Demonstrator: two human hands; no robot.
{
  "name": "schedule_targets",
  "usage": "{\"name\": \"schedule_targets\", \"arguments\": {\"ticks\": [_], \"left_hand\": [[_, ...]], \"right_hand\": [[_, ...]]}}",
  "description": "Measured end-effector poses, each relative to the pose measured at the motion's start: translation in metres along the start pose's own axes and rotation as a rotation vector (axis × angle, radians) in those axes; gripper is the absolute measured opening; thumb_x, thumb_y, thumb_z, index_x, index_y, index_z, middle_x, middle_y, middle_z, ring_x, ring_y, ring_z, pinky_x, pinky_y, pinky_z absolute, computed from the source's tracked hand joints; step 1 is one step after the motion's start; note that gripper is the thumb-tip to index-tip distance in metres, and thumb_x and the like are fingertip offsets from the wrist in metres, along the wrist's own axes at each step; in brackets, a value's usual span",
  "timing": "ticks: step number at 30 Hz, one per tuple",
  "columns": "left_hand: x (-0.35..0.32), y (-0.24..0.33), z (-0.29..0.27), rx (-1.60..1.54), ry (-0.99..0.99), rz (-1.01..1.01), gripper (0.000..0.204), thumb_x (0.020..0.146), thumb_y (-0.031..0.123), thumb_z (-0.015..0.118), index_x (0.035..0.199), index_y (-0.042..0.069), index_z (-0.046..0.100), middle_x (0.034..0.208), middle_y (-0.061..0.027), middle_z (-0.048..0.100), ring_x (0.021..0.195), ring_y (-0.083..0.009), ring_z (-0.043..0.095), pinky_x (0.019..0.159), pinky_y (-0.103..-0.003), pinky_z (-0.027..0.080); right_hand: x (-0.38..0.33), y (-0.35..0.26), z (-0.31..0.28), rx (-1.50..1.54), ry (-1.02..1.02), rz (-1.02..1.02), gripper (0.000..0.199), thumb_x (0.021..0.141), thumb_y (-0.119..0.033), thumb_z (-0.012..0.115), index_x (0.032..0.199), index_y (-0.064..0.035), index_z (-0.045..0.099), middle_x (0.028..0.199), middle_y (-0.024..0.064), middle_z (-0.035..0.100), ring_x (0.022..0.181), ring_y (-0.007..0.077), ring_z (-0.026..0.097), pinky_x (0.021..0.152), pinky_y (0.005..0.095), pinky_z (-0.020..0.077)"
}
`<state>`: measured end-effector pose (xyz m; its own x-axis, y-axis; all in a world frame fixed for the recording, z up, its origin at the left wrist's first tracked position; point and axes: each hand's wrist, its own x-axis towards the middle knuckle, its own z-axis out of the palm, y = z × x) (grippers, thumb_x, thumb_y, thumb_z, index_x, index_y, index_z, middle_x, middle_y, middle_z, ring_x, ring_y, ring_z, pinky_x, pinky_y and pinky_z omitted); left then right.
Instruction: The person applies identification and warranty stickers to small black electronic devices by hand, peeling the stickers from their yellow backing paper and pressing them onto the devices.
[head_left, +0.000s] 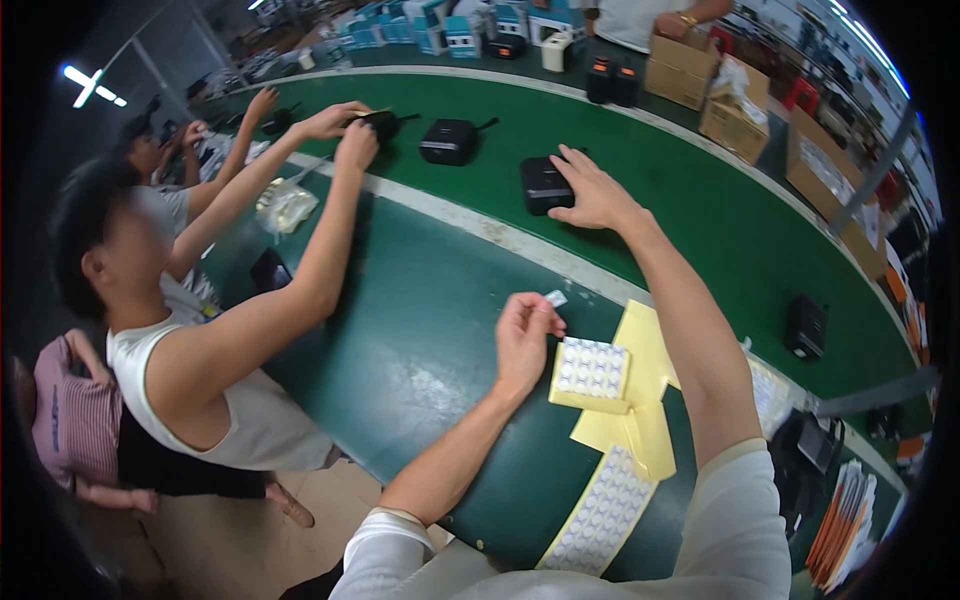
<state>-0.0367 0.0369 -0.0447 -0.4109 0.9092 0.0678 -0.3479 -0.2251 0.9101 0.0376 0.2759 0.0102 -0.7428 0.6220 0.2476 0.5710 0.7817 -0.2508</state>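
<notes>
My left hand [526,335] is closed in a pinch on a small pale sticker [556,298], above the near table. Further out, my right hand [598,190] reaches over the green belt with fingers spread, at the right side of a black boxy device [540,186]. Fingertips and thumb seem to touch its edge; the exact contact is hard to see. Just right of my left hand lies a sheet of round white stickers [592,368] on yellow backing paper [640,345]. A longer sticker sheet [602,510] runs toward me below it.
Another black device [448,142] sits left on the belt [690,190]; one more [806,327] stands at the right. A co-worker's hands [355,135] hold a similar device at left. Cardboard boxes [682,68] line the far side. A black bag [800,455] is at right.
</notes>
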Motion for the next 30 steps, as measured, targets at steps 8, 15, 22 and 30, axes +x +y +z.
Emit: {"name": "schedule_targets", "arguments": {"ticks": [8,15,22,30], "left_hand": [[0.002,0.007,0.002,-0.010,0.002,-0.060,0.012,0.100,0.012,0.052,0.099,0.000,0.052,0.079,-0.0050,0.059,0.067,-0.0110,0.058,0.062,-0.024,0.050],[0.038,0.016,0.016,-0.044,-0.025,-0.074,0.017,0.100,0.018,0.053,0.098,0.001,0.053,0.080,-0.0070,0.059,0.068,-0.0145,0.060,0.061,-0.029,0.052],[0.087,0.004,0.017,-0.225,0.078,-0.170,0.016,0.100,0.020,0.053,0.099,0.004,0.052,0.083,-0.0058,0.058,0.074,-0.0173,0.061,0.064,-0.033,0.053],[0.107,-0.010,0.042,-0.346,0.090,-0.259,0.016,0.099,0.021,0.055,0.101,0.005,0.053,0.085,-0.0037,0.057,0.080,-0.0173,0.060,0.069,-0.034,0.052]], "right_hand": [[0.006,-0.002,-0.004,-0.037,-0.017,0.045,0.084,0.071,-0.043,0.077,0.139,-0.0053,0.046,0.134,0.0189,0.045,0.126,0.0352,0.044,0.104,0.0430,0.0427],[-0.002,0.018,0.004,-0.044,0.005,0.069,0.082,0.072,-0.047,0.074,0.139,-0.0081,0.047,0.132,0.0215,0.046,0.125,0.0371,0.045,0.103,0.0442,0.0430],[-0.013,0.008,-0.023,0.061,-0.142,0.214,0.081,0.072,-0.052,0.073,0.140,-0.0136,0.049,0.141,0.0228,0.044,0.128,0.0365,0.046,0.105,0.0425,0.0417],[-0.031,0.029,-0.023,0.439,0.012,0.370,0.066,0.080,-0.053,0.069,0.127,-0.0076,0.062,0.118,0.0185,0.066,0.107,0.0286,0.064,0.093,0.0344,0.0478]]}}
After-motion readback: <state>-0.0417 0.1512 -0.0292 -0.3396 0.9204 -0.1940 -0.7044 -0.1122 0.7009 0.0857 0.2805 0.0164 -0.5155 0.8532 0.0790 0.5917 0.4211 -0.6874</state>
